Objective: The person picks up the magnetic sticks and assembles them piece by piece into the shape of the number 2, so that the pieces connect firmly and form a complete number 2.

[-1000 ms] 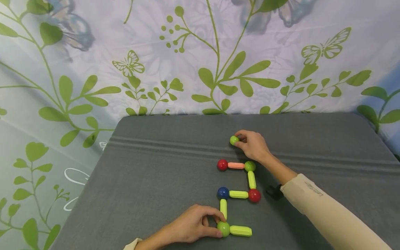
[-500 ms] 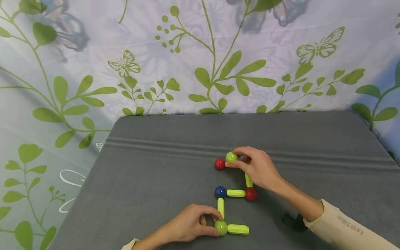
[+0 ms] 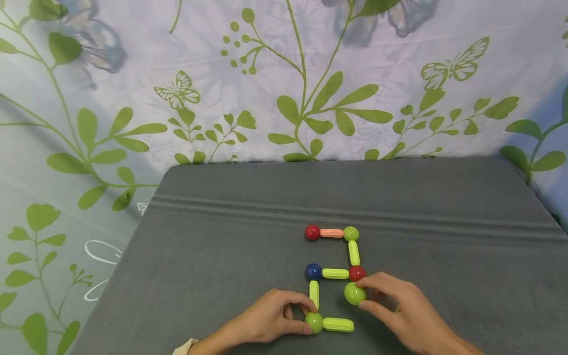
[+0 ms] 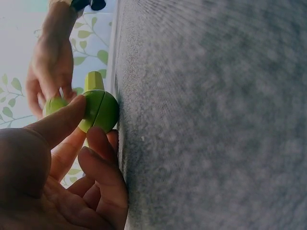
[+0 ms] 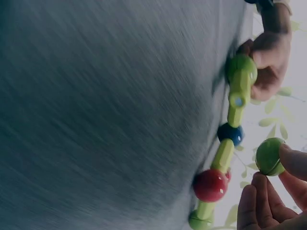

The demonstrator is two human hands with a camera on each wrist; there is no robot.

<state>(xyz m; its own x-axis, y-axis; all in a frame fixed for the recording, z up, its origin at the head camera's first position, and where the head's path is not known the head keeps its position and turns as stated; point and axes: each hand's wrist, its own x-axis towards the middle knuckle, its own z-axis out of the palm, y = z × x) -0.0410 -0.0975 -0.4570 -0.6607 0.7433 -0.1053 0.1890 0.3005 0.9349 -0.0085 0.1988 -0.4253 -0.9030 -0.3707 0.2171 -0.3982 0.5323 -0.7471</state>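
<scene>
My left hand pinches a green ball at the near corner of a chain of balls and rods on the table. From that ball one yellow-green rod points right, its far end bare, and another runs to a blue ball. The chain continues through a rod to a red ball, then up to a green ball, an orange rod and a second red ball. My right hand holds a loose green ball between thumb and fingers, raised off the table.
The grey cloth-covered table stretches out on both sides of the chain. Behind it hangs a curtain printed with green leaves and butterflies.
My right hand has carried the loose green ball from beyond the chain's far end toward me, over the orange rod, to just below the middle red ball. My left hand keeps its place.
</scene>
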